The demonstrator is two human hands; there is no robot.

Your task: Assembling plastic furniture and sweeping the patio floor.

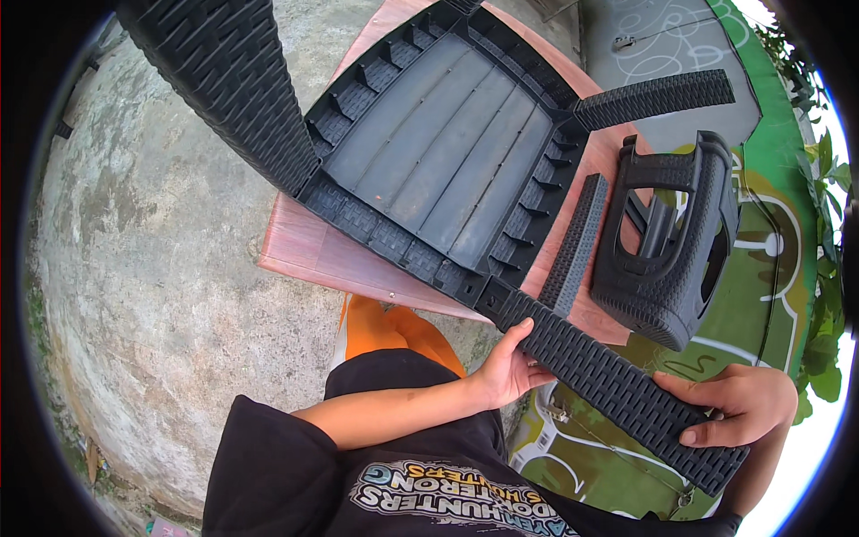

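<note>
A black plastic chair seat (429, 134) with a woven pattern lies with its ribbed underside up. My left hand (512, 369) is wrapped round a long black chair leg (617, 385) close to the seat's near right corner, thumb on top. Farther along the same leg, my right hand (738, 404) grips its outer end between thumb and fingers. The inner end of the leg meets the corner socket (492, 298); I cannot tell how deep it sits. Other legs rise from the seat: a large one (224, 89) at the left and another (658, 98) at the right.
Under the seat is a reddish wooden table (331, 259). On its right side lie a loose woven-pattern bar (575, 242) and a black frame-like plastic part (667, 242) with openings. A green painted wall (769, 295) stands to the right, concrete floor (170, 242) to the left.
</note>
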